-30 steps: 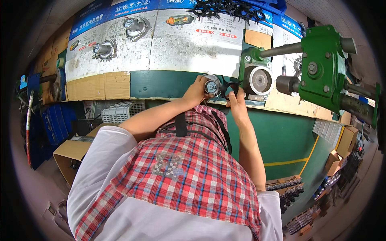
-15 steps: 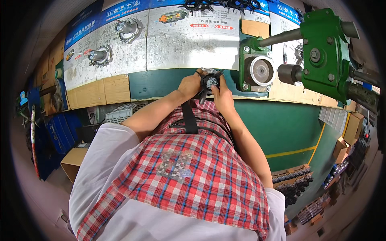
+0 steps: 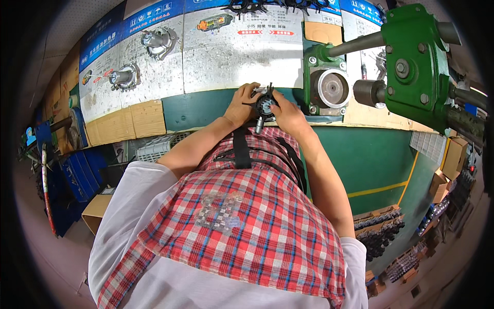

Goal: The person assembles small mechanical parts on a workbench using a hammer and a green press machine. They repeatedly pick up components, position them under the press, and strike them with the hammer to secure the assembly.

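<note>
We hold a small round black part with radiating fins [image 3: 264, 104] between our left hand [image 3: 242, 105] and right hand [image 3: 287, 114], both clamped on it (steadying it, we judge) beside the green machine housing [image 3: 329, 85].

head-worn fisheye, looking down, close

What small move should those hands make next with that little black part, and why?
Probably steady it and turn it a little. Both the left hand and right hand grip the round black part between them, its short stem pointing down, clear of the green machine.
</note>
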`<state>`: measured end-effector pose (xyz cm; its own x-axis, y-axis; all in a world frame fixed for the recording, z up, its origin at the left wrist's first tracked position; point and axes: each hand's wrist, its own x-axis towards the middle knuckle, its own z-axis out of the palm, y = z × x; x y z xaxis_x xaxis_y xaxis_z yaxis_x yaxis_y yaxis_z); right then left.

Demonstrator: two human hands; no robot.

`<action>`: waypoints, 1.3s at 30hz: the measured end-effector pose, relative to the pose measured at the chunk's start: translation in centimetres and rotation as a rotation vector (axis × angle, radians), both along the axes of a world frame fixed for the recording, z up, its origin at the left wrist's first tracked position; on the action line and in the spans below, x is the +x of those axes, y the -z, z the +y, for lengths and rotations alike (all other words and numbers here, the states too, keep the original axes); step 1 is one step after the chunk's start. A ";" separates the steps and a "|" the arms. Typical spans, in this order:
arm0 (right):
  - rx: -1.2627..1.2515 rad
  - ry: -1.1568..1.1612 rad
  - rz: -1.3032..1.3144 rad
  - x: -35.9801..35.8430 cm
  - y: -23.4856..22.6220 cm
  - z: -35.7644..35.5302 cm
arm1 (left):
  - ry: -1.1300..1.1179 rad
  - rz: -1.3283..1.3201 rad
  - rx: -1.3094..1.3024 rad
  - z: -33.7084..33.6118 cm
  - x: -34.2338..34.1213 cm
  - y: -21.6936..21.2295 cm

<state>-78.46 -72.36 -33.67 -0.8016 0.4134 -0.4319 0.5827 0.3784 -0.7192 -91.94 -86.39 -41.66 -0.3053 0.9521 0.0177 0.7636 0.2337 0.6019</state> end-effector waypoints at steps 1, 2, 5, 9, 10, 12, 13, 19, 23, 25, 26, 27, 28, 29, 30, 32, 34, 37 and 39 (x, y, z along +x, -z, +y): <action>0.021 -0.040 0.006 -0.4 -0.4 0.2 | 0.002 -0.037 0.035 0.1 0.2 0.7; -0.012 -0.070 -0.034 -0.7 -0.9 0.5 | 0.005 -0.074 0.070 0.1 0.4 1.6; 0.030 -0.123 0.048 -0.4 0.0 1.0 | 0.028 -0.111 0.006 0.1 0.6 1.7; 0.538 -0.183 0.299 -0.8 -3.1 -0.4 | -0.030 -0.187 -0.095 -0.2 1.0 2.2; 0.578 -0.249 0.198 -0.8 -3.1 -0.8 | -0.037 -0.212 -0.117 -0.3 1.0 1.9; 0.650 -0.383 -0.005 -1.0 -2.8 -1.5 | -0.033 -0.247 -0.123 0.1 0.9 1.4; 0.584 -0.310 -0.028 -1.4 -2.3 -1.8 | -0.030 -0.223 -0.136 0.1 0.9 1.5; 0.428 -0.314 -0.102 -2.3 -1.5 -1.1 | -0.012 -0.231 -0.053 0.1 0.7 1.3; 0.388 -0.278 -0.050 -2.1 -0.6 -1.0 | -0.007 -0.284 -0.094 0.3 0.5 1.0; 0.378 -0.272 -0.055 -2.2 -0.6 -1.0 | -0.011 -0.274 -0.117 0.3 0.6 0.6; 0.370 -0.271 -0.070 -2.2 -0.8 -1.1 | -0.015 -0.267 -0.127 0.3 0.6 0.5; 0.361 -0.270 -0.086 -2.3 -0.9 -1.1 | -0.014 -0.271 -0.118 0.4 0.6 0.6; 0.353 -0.277 -0.089 -2.4 -0.8 -1.0 | -0.013 -0.272 -0.110 0.3 0.6 0.8; 0.344 -0.284 -0.093 -2.5 -0.8 -0.9 | -0.011 -0.274 -0.103 0.3 0.6 0.9; 0.335 -0.290 -0.097 -2.6 -0.7 -0.7 | -0.013 -0.275 -0.110 0.2 0.5 1.0; 0.299 -0.327 -0.086 -2.6 -0.8 -0.1 | -0.012 -0.282 -0.122 0.3 0.6 1.0; 0.288 -0.335 -0.065 -2.6 -0.6 0.0 | -0.009 -0.276 -0.134 0.3 0.6 1.1; 0.277 -0.313 -0.067 -2.5 -0.8 0.0 | -0.002 -0.254 -0.129 0.3 0.6 1.0; 0.279 -0.306 -0.068 -2.5 -0.8 0.0 | 0.004 -0.236 -0.118 0.4 0.5 0.9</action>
<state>-80.97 -72.40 -32.90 -0.8791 0.2692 -0.3933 0.4557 0.7164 -0.5283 -91.42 -85.99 -42.55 -0.2843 0.9445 -0.1647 0.6066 0.3103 0.7319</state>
